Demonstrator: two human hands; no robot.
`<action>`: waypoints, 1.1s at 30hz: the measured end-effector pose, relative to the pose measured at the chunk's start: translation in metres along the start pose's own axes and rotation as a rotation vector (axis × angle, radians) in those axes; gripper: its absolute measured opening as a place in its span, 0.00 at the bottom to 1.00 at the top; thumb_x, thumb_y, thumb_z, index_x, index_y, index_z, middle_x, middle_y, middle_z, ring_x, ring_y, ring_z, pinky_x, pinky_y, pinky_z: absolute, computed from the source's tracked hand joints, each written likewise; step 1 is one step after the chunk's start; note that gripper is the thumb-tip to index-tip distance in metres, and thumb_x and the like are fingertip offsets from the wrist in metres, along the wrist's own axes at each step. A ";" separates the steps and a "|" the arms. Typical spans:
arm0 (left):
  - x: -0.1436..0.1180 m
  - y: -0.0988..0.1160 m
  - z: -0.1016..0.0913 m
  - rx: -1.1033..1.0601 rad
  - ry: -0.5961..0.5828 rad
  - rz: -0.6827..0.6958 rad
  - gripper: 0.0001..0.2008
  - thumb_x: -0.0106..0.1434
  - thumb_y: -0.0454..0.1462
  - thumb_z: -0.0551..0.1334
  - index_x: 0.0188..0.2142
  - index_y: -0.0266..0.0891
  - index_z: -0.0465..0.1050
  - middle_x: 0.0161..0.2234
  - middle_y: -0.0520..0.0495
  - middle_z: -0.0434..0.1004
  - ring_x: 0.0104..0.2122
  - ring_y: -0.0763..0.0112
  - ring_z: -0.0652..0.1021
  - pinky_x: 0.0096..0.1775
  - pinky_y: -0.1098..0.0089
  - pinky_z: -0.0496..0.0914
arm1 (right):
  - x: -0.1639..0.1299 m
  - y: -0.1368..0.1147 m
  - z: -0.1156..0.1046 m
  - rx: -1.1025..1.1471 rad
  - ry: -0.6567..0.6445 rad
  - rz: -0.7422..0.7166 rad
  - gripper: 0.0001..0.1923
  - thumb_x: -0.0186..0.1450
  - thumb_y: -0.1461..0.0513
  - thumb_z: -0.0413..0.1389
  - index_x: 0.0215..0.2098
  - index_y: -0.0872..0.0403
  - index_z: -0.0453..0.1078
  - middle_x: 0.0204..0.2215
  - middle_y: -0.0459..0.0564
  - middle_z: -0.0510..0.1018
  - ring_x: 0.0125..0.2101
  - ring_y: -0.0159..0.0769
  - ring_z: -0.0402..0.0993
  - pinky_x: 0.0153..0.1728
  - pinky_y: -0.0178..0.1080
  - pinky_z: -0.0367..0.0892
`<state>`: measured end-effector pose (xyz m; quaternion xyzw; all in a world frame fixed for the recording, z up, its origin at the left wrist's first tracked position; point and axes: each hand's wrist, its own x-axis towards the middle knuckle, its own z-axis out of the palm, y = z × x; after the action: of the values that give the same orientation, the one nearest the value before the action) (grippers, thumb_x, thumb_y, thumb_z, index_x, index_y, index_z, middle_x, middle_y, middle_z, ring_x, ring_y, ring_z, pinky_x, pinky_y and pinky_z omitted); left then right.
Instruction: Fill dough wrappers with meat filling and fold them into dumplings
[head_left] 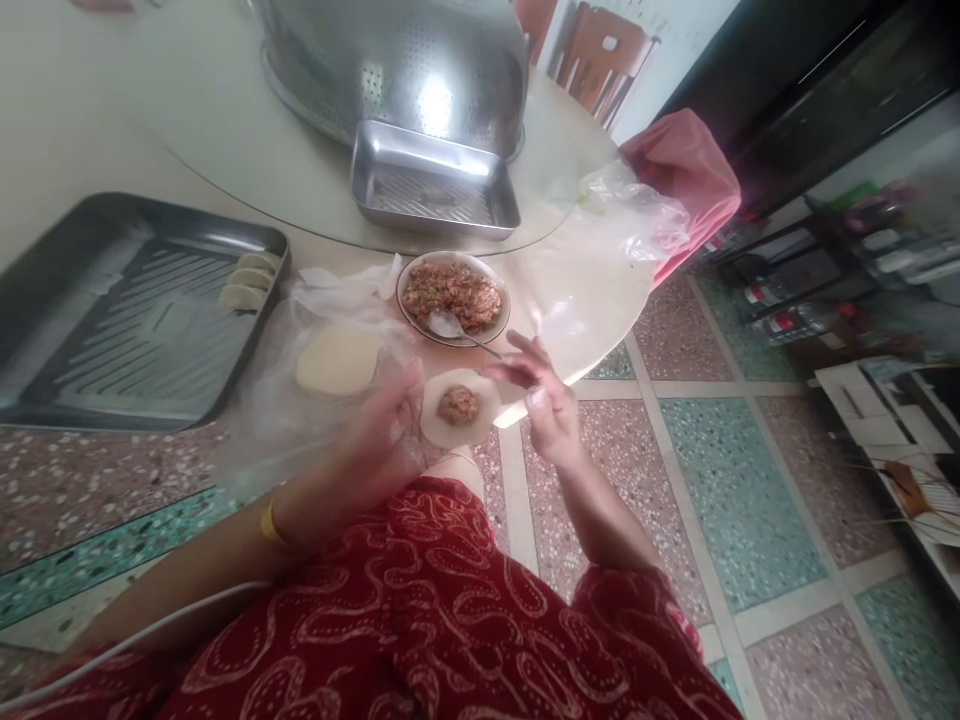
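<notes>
My left hand [382, 430], blurred, holds a round dumpling wrapper [433, 432] by its left side. A lump of meat filling [459, 405] rests in the wrapper's middle. To its right is my right hand [551, 405], its fingers apart and its fingertips close to the wrapper's edge and to the end of a spoon's handle. That spoon [445, 324] leans in a bowl [504, 300] of minced filling [454, 290], just beyond my hands. Left of the bowl, a stack of wrappers [337, 360] lies on a clear plastic bag [262, 400].
At left a large metal tray [150, 320] holds several folded dumplings [246, 285]. A smaller metal tray [435, 190] and a big perforated metal vessel [397, 70] stand farther back. Plastic bags [637, 215] and a pink cloth [694, 180] are at the table's right edge.
</notes>
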<state>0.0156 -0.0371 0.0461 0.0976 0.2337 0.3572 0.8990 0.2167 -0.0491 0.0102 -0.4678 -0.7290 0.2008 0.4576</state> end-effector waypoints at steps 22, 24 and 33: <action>-0.016 0.003 -0.012 0.018 -0.120 0.009 0.28 0.75 0.48 0.46 0.53 0.28 0.75 0.44 0.34 0.83 0.49 0.56 0.81 0.54 0.62 0.72 | 0.000 -0.003 0.001 -0.074 0.028 -0.131 0.25 0.70 0.39 0.39 0.49 0.36 0.73 0.41 0.42 0.85 0.63 0.43 0.69 0.72 0.63 0.41; -0.017 0.002 -0.010 0.036 -0.131 -0.007 0.30 0.75 0.49 0.44 0.53 0.29 0.75 0.43 0.35 0.83 0.48 0.56 0.82 0.54 0.61 0.73 | 0.001 -0.003 0.000 -0.067 0.019 -0.159 0.24 0.71 0.40 0.41 0.48 0.36 0.74 0.44 0.41 0.84 0.62 0.43 0.69 0.72 0.63 0.41; -0.018 0.000 -0.006 -0.010 -0.068 -0.020 0.29 0.75 0.49 0.45 0.53 0.30 0.74 0.49 0.36 0.81 0.55 0.57 0.78 0.57 0.62 0.70 | -0.007 -0.010 -0.003 -0.037 0.070 -0.182 0.17 0.74 0.49 0.44 0.54 0.35 0.69 0.41 0.41 0.85 0.62 0.40 0.69 0.71 0.62 0.48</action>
<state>0.0013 -0.0494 0.0474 0.1030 0.2023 0.3459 0.9104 0.2152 -0.0602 0.0149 -0.4147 -0.7556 0.1284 0.4906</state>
